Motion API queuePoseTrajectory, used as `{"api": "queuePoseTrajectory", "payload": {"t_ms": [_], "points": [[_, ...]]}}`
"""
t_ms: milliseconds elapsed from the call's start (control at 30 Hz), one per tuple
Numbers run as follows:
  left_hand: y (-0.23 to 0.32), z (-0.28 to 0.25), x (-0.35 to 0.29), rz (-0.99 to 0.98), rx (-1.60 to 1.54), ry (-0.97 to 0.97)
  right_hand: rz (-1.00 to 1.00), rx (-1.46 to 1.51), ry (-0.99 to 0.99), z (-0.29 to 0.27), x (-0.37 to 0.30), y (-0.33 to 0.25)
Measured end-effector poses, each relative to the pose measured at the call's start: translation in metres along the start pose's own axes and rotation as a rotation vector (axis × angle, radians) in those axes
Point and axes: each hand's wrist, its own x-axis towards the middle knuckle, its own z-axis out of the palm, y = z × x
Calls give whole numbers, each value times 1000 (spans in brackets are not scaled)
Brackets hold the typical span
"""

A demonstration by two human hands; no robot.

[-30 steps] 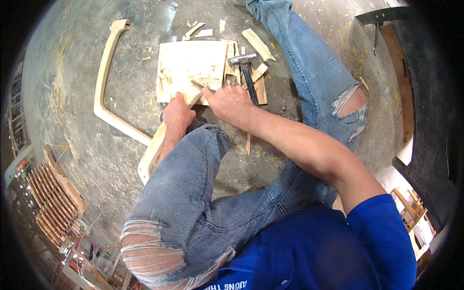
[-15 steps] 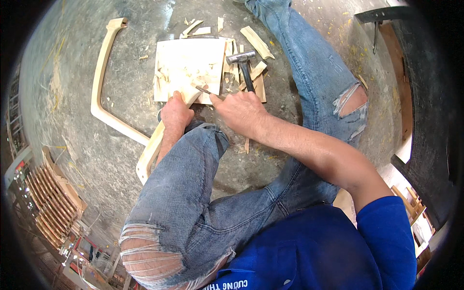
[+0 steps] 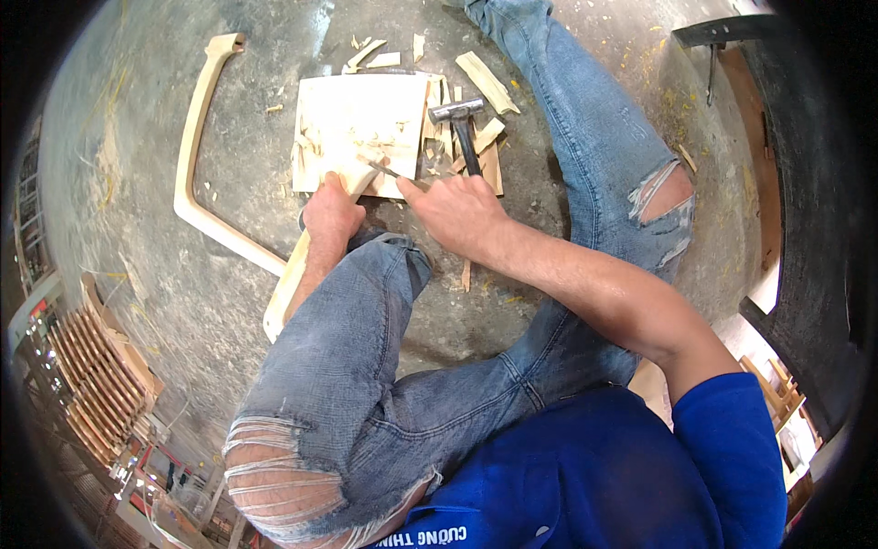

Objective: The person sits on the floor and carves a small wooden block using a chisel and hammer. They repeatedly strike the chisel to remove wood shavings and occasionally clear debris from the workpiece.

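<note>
While left hand [image 3: 334, 217] clamped wooden piece [image 3: 288, 285] and right hand [image 3: 462, 212] gripped chisel [image 3: 381, 168], shavings [image 3: 311, 146] lay 12 o'clock of left hand; paring looked partway, remainder unclear.

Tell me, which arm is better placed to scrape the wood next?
Right, I'd say. The right grip holds the thin tool, its tip near the far end of the wood. The left grip is busy clasping the wood, with no tool that I can see.
</note>
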Motion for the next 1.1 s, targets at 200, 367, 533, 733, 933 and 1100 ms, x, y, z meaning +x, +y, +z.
{"api": "queuePoseTrajectory", "payload": {"t_ms": [200, 367, 533, 733, 933, 1100], "points": [[2, -5, 6, 13, -16, -55, 85, 78, -24, -9, 39, 16], [-13, -2, 18, 58, -61, -98, 128, 92, -75, -41, -1, 27], [-21, -2, 22, 136, -148, -99, 118, 66, -70, -46, -13, 28], [-27, -17, 26, 124, -490, -348, 133, 135, -48, -34, -16, 30], [-37, -24, 21, 179, -678, -382, 66, 235, 107, -29, -18, 34], [-54, -22, 29, 208, -770, -554, 38, 245, 58, -31, -12, 36]]}}
